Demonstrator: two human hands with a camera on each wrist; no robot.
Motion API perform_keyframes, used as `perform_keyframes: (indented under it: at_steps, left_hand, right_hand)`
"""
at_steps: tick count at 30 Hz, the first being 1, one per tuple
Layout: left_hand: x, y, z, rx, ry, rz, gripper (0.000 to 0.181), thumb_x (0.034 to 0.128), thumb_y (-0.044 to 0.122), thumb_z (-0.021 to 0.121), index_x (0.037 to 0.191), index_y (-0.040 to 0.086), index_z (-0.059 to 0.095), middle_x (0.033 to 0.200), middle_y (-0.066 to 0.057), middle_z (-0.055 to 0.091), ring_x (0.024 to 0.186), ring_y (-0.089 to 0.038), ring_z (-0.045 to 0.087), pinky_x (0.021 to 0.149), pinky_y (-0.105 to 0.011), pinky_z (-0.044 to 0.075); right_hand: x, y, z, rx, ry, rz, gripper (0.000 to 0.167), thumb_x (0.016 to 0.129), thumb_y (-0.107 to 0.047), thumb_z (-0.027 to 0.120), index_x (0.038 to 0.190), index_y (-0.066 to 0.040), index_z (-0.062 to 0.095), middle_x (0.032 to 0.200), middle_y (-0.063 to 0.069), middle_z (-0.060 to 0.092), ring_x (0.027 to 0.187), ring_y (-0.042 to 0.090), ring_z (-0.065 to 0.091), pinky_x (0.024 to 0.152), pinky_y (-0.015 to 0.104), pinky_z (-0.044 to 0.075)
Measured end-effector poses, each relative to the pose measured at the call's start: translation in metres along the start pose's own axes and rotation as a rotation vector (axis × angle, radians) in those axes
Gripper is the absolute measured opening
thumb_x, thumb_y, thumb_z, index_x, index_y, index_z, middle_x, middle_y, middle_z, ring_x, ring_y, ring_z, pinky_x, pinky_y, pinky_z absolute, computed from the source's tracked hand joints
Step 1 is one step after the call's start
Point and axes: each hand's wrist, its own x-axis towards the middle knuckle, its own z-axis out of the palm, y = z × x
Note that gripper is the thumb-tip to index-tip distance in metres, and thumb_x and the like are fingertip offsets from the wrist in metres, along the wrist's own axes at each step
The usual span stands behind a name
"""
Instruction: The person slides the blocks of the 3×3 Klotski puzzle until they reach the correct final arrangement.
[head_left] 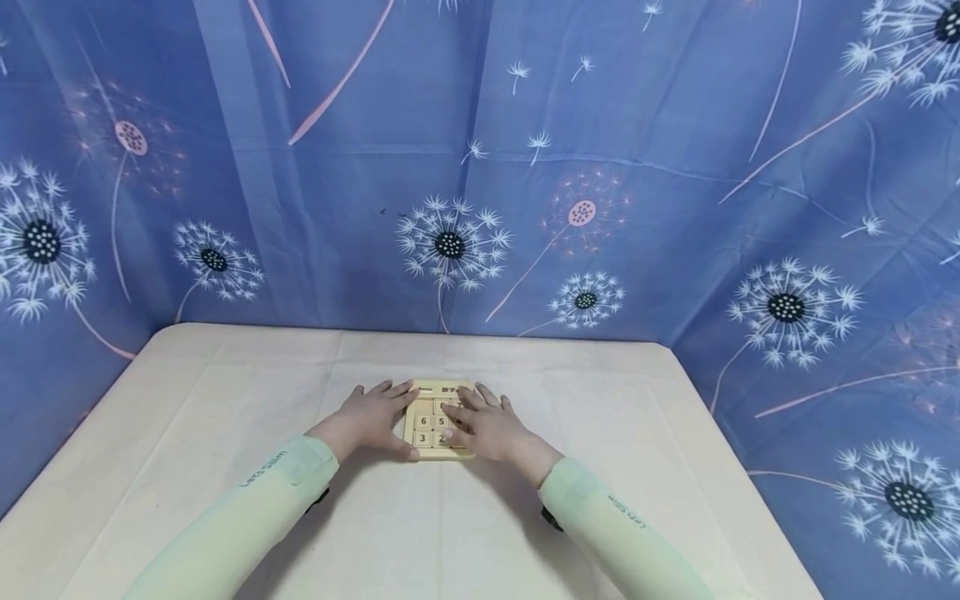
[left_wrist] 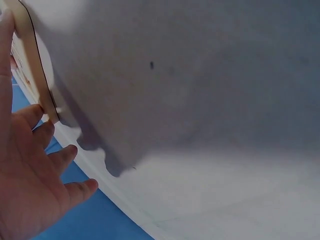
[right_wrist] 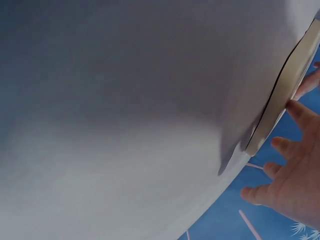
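A wooden sliding number puzzle (head_left: 445,455) lies flat on the table, its numbered tiles inside a pale frame. Tiles 6, 5, 3 and part of 2 show; the upper left slot holds no tile. My left hand (head_left: 367,419) rests along the left side, thumb at the near corner and index finger near the far corner, other fingers spread. Over the right side, my right hand (head_left: 495,427) has straight fingers on the tiles and frame, hiding the right column. In the left wrist view, thumb and index finger touch the frame (left_wrist: 35,60). The right wrist view shows fingertips at the frame's edge (right_wrist: 282,90).
A pale cloth covers the table (head_left: 225,392). Behind and beside it hangs a blue curtain (head_left: 337,208) with a dandelion print. Both forearms wear light green sleeves (head_left: 247,517).
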Motion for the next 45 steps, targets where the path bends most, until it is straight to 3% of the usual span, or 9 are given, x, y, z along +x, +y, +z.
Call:
perform_keyframes:
  at_steps: [45]
  left_hand:
    - [-0.003, 0.002, -0.004, 0.023, -0.011, -0.001, 0.113, 0.0737, 0.069, 0.079, 0.16, 0.012, 0.035, 0.171, -0.008, 0.027, 0.156, -0.044, 0.028, 0.12, -0.076, 0.025]
  right_hand:
    - [0.009, -0.012, 0.002, -0.009, -0.019, -0.005, 0.058, 0.105, -0.057, 0.044, 0.155, -0.028, 0.046, 0.171, 0.007, 0.028, 0.161, 0.04, 0.016, 0.124, 0.073, 0.019]
